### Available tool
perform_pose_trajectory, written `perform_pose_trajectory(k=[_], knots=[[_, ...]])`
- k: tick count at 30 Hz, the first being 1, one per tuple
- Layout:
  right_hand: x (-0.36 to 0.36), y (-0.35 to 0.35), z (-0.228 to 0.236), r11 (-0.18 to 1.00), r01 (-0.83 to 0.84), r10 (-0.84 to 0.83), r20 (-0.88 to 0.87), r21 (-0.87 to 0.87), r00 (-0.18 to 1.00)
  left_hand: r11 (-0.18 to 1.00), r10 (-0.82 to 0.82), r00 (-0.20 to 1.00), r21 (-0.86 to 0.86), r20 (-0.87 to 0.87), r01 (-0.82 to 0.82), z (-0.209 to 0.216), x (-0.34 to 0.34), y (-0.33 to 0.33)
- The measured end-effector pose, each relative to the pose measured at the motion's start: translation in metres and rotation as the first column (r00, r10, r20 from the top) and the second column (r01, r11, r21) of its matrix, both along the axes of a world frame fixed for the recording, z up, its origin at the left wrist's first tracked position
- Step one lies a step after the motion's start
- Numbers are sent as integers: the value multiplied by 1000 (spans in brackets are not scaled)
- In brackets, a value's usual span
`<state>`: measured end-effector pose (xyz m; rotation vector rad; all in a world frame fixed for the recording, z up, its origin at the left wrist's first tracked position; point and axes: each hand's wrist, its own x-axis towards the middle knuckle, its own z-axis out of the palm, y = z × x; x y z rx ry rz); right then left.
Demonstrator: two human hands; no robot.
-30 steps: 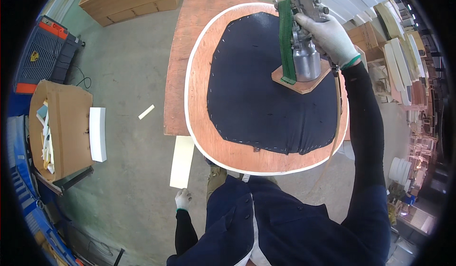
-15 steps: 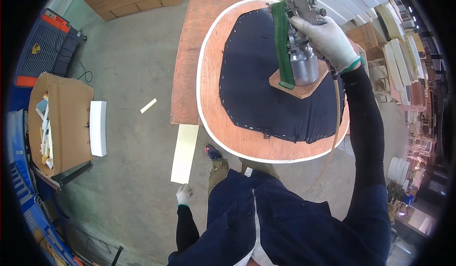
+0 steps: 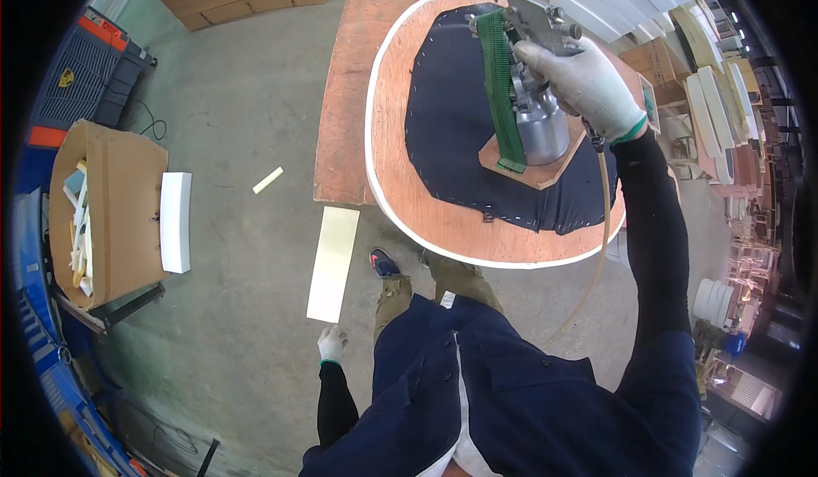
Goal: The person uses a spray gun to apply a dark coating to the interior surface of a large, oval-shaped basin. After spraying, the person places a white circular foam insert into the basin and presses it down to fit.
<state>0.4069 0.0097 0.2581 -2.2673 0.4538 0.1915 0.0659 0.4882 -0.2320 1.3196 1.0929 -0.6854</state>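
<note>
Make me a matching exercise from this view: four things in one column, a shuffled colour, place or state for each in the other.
1. right hand
2. left hand
3. ribbed strap
4. white block

A. beside the cardboard box
B. gripping the metal tool
C. at the near end of the pale panel
D. green

Pairs: 1-B, 2-C, 3-D, 4-A

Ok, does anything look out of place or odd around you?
Yes: a short pale offcut lies loose on the floor, while other scraps sit in the cardboard box. The black fabric on the wooden panel also looks creased near its lower right edge.
</note>
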Motion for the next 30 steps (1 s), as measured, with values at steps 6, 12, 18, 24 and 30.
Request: perform_pose_trajectory(k=[6,12,18,24,30], knots=[[-22,8,-8,996,-86,84,84,19,993,1000,10,1000,-29,13,-9,2,-6,3],[-42,24,-4,998,-37,35,37,56,999,1000,-19,1000,-8,12,19,-7,-17,12],[-64,25,-16,983,-175,169,88,58,982,999,-22,1000,-49,-1,22,-12,-24,16],[-80,47,-8,982,-176,170,77,71,982,998,3,1000,-60,2,-2,-15,-27,21],[-63,37,-13,984,-172,179,202,-51,963,999,-19,1000,-44,-3,19,-3,-12,19]])
